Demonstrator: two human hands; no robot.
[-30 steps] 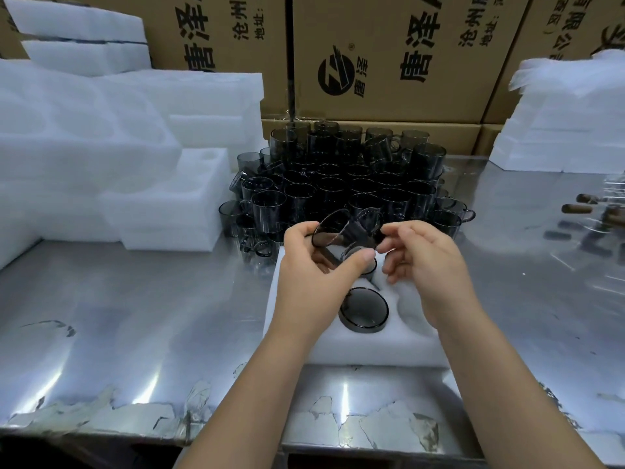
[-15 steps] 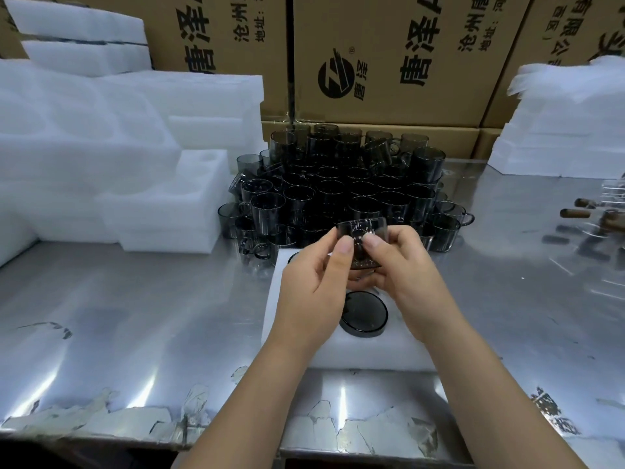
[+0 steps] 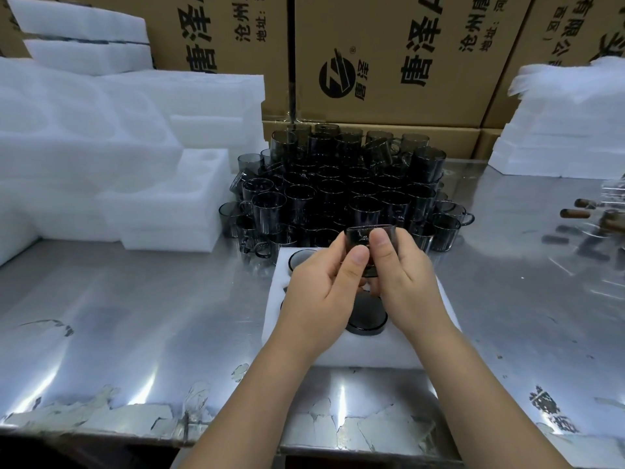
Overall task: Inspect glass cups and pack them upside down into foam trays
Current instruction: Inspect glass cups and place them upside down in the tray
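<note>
Levelled from its tilt, the glass cup point(image 3: 370, 235) is pinched by left hand point(image 3: 324, 299) and right hand point(image 3: 409, 289) over the foam tray point(image 3: 372, 352), with at least two packed cups point(image 3: 367, 321) seated and the unpacked stock point(image 3: 338, 191) waiting at the table's point(image 3: 135, 316) far edge.

Open surface point(image 3: 135, 333) lies left of the foam tray point(image 3: 372, 355), reaching to the foam stacks point(image 3: 162, 211) at the far left. Right of the tray another open stretch runs to blurred items point(image 3: 588, 214) at the edge. Behind the tray a crowded cluster of cups point(image 3: 338, 194) stands just beside its far rim, with cardboard boxes point(image 3: 406, 62) walling the back. The left hand point(image 3: 324, 299) and right hand point(image 3: 409, 289) grip a cup point(image 3: 358, 235) over the tray's middle, above an upturned cup point(image 3: 367, 319) seated there.
</note>
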